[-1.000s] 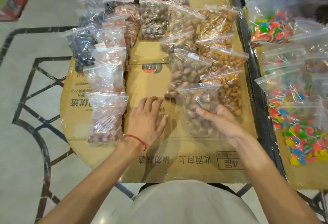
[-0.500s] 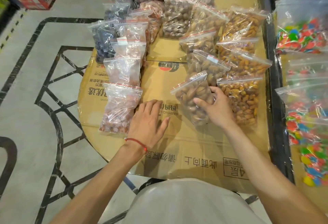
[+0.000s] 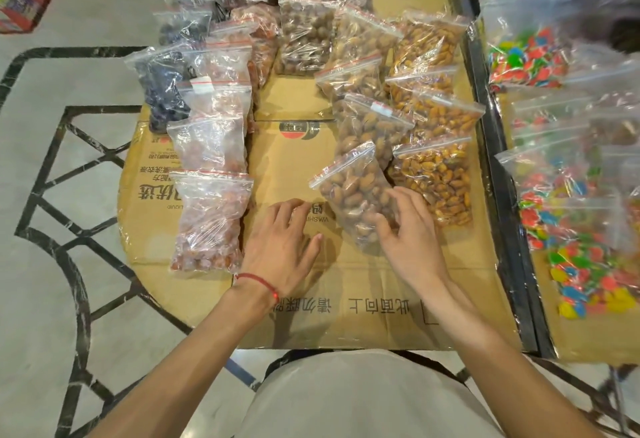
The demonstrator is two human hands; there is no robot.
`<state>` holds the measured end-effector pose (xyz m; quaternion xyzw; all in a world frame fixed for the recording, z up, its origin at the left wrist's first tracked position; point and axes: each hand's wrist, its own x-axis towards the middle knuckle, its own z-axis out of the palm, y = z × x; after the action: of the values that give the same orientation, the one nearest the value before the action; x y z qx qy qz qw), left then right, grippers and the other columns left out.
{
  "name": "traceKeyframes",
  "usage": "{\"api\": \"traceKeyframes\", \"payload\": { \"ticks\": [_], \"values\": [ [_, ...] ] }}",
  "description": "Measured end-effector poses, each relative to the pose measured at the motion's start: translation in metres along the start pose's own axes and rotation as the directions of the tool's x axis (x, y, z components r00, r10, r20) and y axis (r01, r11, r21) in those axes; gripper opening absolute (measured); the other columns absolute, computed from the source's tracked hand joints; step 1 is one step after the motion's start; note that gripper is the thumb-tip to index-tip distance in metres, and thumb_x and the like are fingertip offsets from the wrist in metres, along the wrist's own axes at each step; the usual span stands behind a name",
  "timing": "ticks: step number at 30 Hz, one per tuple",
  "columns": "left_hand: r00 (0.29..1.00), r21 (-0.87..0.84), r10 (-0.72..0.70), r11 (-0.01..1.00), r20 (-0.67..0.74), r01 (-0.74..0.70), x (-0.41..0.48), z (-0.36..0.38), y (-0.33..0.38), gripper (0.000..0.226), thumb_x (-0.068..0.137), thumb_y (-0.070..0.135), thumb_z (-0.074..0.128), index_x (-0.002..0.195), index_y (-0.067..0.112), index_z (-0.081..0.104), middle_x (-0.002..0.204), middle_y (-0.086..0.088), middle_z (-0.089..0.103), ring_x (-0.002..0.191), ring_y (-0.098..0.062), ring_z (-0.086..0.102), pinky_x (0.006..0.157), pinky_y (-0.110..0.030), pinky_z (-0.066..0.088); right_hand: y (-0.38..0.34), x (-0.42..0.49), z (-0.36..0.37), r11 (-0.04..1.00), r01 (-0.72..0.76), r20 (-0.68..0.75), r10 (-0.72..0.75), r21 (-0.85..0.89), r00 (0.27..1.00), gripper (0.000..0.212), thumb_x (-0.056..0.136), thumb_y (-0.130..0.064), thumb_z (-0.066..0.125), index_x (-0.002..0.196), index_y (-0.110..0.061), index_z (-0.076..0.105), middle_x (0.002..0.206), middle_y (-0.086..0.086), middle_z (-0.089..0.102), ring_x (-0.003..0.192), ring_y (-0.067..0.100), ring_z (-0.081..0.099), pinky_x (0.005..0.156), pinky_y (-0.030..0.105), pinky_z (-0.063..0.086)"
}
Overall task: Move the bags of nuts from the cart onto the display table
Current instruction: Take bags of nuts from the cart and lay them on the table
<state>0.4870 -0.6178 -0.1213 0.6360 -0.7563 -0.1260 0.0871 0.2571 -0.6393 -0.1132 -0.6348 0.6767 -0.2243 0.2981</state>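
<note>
Your left hand [image 3: 280,247] lies flat on the cardboard sheet [image 3: 346,316] that covers the table, at 6 o'clock from the sheet's middle. At its 3 o'clock, your right hand [image 3: 412,236] rests on the near end of a tilted nut bag [image 3: 349,191], seal end toward 11 o'clock. At that bag's 3 o'clock lies a neighbouring bag [image 3: 436,181], with more overlapping behind both toward 12. Just beside your left hand at 9 o'clock lies the nearest bag of the left column [image 3: 207,219], which runs away toward 12. Past the metal rail [image 3: 502,195] at 3 o'clock, candy bags [image 3: 585,240] lie on a second surface.
</note>
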Motion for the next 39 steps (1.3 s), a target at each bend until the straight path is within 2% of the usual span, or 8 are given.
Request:
{"api": "traceKeyframes", "payload": {
  "ticks": [3, 7, 10, 18, 21, 24, 32, 39],
  "values": [
    [0.998, 0.009, 0.05, 0.999, 0.041, -0.051, 0.003, -0.001, 0.003, 0.055, 0.103, 0.051, 0.043, 0.147, 0.018, 0.047, 0.144, -0.005, 0.051, 0.13, -0.025, 0.046, 0.104, -0.046, 0.05, 0.002, -0.02, -0.009, 0.989, 0.073, -0.073, -0.083, -0.125, 0.994, 0.045, 0.103, -0.024, 0.066, 0.147, -0.017, 0.058, 0.147, -0.003, 0.056, 0.131, 0.009, 0.047, 0.101, 0.021, 0.035],
    [0.984, 0.024, 0.164, 0.986, 0.072, -0.166, 0.007, -0.004, 0.01, 0.056, 0.105, 0.051, 0.038, 0.148, 0.017, 0.046, 0.144, -0.004, 0.051, 0.131, -0.024, 0.046, 0.105, -0.043, 0.05, 0.009, -0.044, -0.021, 0.961, 0.107, -0.144, -0.147, -0.256, 0.979, 0.043, 0.099, -0.028, 0.07, 0.139, -0.015, 0.066, 0.141, 0.0, 0.062, 0.132, 0.017, 0.052, 0.104, 0.032, 0.046],
    [0.96, 0.006, 0.267, 0.963, 0.086, -0.269, 0.01, -0.003, 0.019, 0.053, 0.105, 0.048, 0.044, 0.147, 0.017, 0.048, 0.142, -0.006, 0.053, 0.129, -0.026, 0.048, 0.106, -0.044, 0.05, 0.015, -0.064, -0.027, 0.934, 0.101, -0.179, -0.17, -0.342, 0.969, 0.046, 0.096, -0.029, 0.072, 0.139, -0.013, 0.066, 0.136, 0.004, 0.064, 0.128, 0.019, 0.054, 0.106, 0.033, 0.045],
    [0.864, -0.012, 0.477, 0.876, 0.163, -0.481, 0.009, 0.003, 0.066, 0.056, 0.1, 0.05, 0.043, 0.145, 0.017, 0.048, 0.141, -0.005, 0.052, 0.125, -0.027, 0.048, 0.096, -0.046, 0.052, 0.035, -0.13, -0.034, 0.901, -0.128, -0.331, -0.018, -0.414, 0.943, 0.048, 0.094, -0.032, 0.074, 0.135, -0.01, 0.064, 0.134, 0.009, 0.065, 0.124, 0.026, 0.059, 0.103, 0.04, 0.049],
    [0.816, -0.018, 0.544, 0.834, 0.193, -0.552, 0.0, 0.01, 0.086, 0.055, 0.104, 0.048, 0.045, 0.148, 0.015, 0.046, 0.144, -0.004, 0.05, 0.129, -0.027, 0.046, 0.101, -0.047, 0.051, 0.048, -0.156, -0.036, 0.891, -0.224, -0.391, 0.057, -0.396, 0.919, 0.05, 0.094, -0.035, 0.073, 0.138, -0.012, 0.063, 0.141, 0.008, 0.062, 0.129, 0.026, 0.056, 0.107, 0.039, 0.044],
    [0.756, -0.009, 0.624, 0.772, 0.198, -0.635, -0.011, 0.016, 0.11, 0.058, 0.106, 0.048, 0.045, 0.152, 0.013, 0.042, 0.144, -0.007, 0.051, 0.129, -0.03, 0.049, 0.101, -0.047, 0.05, 0.063, -0.185, -0.042, 0.887, -0.305, -0.463, 0.121, -0.346, 0.878, 0.052, 0.094, -0.039, 0.071, 0.139, -0.014, 0.062, 0.141, 0.007, 0.062, 0.129, 0.025, 0.055, 0.105, 0.043, 0.048],
    [0.611, 0.028, 0.776, 0.615, 0.155, -0.788, -0.063, 0.046, 0.215, 0.05, 0.104, 0.045, 0.05, 0.141, 0.012, 0.058, 0.138, -0.009, 0.06, 0.127, -0.032, 0.055, 0.098, -0.047, 0.048, 0.125, -0.287, -0.076, 0.819, -0.499, -0.596, 0.258, -0.282, 0.76, 0.052, 0.094, -0.044, 0.063, 0.137, -0.015, 0.066, 0.138, 0.006, 0.065, 0.131, 0.026, 0.055, 0.108, 0.04, 0.042],
    [0.529, 0.117, 0.797, 0.519, 0.291, -0.847, -0.136, 0.082, 0.336, 0.054, 0.098, 0.052, 0.05, 0.136, 0.014, 0.062, 0.136, -0.01, 0.062, 0.125, -0.034, 0.057, 0.098, -0.049, 0.05, 0.208, -0.401, -0.117, 0.768, -0.593, -0.675, 0.307, -0.241, 0.671, 0.049, 0.092, -0.046, 0.066, 0.131, -0.017, 0.07, 0.135, 0.007, 0.068, 0.131, 0.032, 0.06, 0.109, 0.049, 0.048]
  ]
}}
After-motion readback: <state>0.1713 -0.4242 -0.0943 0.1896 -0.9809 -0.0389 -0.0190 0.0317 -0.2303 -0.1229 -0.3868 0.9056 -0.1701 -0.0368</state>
